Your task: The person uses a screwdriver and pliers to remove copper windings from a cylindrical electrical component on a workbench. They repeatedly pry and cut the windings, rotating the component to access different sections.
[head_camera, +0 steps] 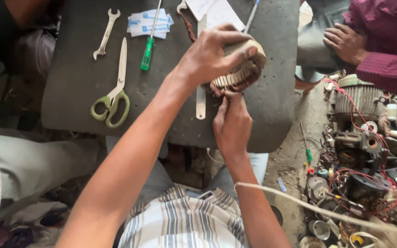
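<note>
Your hands at the work: two, left hand (207,57) and right hand (231,124).
Other person's hand: one (345,42).
Wound stator cores you hold: one (240,69).
Scissors on your desk (70,92): one pair (113,94).
Spanners: one (106,33).
Green-handled screwdrivers: two, one on the desk (149,48), one on the floor (307,149).
Flat metal strips: one (201,103).

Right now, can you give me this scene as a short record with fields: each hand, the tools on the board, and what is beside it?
left hand: left hand holds the motor core from above
right hand: right hand pinches at the core's lower edge
board: dark board with scissors, wrench, green screwdriver, flat metal strip
right side: motor parts with red wires on the ground
other person: a hand on a knee, top right
</note>
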Tool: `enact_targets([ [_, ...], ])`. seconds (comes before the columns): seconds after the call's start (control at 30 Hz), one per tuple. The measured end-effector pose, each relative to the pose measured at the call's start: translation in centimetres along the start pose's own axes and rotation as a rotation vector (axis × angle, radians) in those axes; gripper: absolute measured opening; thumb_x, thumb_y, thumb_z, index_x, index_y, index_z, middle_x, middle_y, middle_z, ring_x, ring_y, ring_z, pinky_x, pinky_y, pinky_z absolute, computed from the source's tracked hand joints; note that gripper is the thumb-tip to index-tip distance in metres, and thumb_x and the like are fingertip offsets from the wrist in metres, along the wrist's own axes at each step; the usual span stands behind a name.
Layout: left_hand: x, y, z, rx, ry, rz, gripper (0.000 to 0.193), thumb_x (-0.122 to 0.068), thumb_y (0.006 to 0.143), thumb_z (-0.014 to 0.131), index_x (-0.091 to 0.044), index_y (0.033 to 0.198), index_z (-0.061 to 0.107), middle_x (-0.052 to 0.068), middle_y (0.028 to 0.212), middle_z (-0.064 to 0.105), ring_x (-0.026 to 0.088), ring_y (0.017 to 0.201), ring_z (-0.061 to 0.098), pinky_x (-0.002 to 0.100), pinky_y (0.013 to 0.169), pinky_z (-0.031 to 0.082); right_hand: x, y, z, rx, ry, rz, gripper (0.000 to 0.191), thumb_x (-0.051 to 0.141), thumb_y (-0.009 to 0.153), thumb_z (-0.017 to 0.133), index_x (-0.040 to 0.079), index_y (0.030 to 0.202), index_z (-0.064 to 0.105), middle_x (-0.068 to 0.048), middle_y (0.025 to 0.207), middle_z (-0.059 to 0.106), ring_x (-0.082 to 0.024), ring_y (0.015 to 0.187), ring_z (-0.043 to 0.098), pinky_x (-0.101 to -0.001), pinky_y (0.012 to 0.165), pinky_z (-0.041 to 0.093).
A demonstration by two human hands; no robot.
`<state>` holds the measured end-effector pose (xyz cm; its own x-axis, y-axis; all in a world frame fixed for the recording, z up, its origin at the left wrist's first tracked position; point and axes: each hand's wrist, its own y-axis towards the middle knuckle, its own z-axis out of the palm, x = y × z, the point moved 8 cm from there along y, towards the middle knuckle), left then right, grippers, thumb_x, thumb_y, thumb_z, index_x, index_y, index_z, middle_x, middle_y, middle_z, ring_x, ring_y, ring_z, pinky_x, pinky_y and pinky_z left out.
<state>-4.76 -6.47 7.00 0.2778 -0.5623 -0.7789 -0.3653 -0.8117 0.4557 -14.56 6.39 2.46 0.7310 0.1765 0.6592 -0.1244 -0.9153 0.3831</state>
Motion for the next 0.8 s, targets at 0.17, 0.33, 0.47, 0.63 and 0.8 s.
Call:
enact_targets([
  [0.17,-0.3,-0.1,-0.1,0.004,0.02,0.04,0.035,-0.035,0.097,0.077,-0.005,0.116,0.077,0.013,0.109,0.072,0.029,0.096,0.074,0.039,0.085,0.059,0.7,1.8,-0.7,0.127,0.013,-0.015,0.011,0.001,0.098,0.058,-0.001,0.109,0.058,-0.027,0.099,0.069,-0.049,0.091,0.067,-0.0563,0.077,0.051],
  [0.33,-0.4,-0.5,-0.2,0.005,0.017,0.061,0.034,-0.033,0.099,0.078,-0.006,0.119,0.076,0.013,0.111,0.071,0.03,0.098,0.074,0.039,0.088,0.059,0.6,3.2,-0.8,0.275,0.027,0.017,0.01,0.002,0.097,0.058,-0.002,0.106,0.06,-0.028,0.093,0.07,-0.049,0.089,0.068,-0.0556,0.077,0.051],
  [0.47,-0.4,-0.8,-0.3,0.004,0.014,0.054,0.034,-0.033,0.1,0.078,-0.006,0.121,0.076,0.012,0.111,0.072,0.029,0.1,0.074,0.038,0.089,0.059,1.2,3.9,-1.3,0.336,0.083,-0.003,0.011,0.002,0.097,0.059,-0.002,0.107,0.06,-0.028,0.093,0.069,-0.049,0.09,0.067,-0.054,0.076,0.05],
  [0.63,0.3,-0.7,-1.0,-0.024,0.01,0.033,0.034,-0.033,0.099,0.078,-0.005,0.119,0.076,0.011,0.111,0.073,0.028,0.099,0.075,0.038,0.087,0.059,0.7,3.7,-3.3,0.351,0.041,0.07,0.017,0.007,0.096,0.063,-0.001,0.112,0.062,-0.026,0.094,0.071,-0.045,0.088,0.069,-0.0508,0.075,0.052],
  [0.8,0.5,-0.9,-1.5,-0.08,-0.008,0.035,0.034,-0.033,0.101,0.076,-0.004,0.12,0.075,0.011,0.113,0.073,0.027,0.102,0.076,0.037,0.088,0.06,-0.2,4.1,-2.2,0.191,0.029,0.145,0.029,0.024,0.096,0.074,0.001,0.109,0.065,-0.023,0.089,0.073,-0.042,0.082,0.072,-0.0492,0.071,0.055],
])
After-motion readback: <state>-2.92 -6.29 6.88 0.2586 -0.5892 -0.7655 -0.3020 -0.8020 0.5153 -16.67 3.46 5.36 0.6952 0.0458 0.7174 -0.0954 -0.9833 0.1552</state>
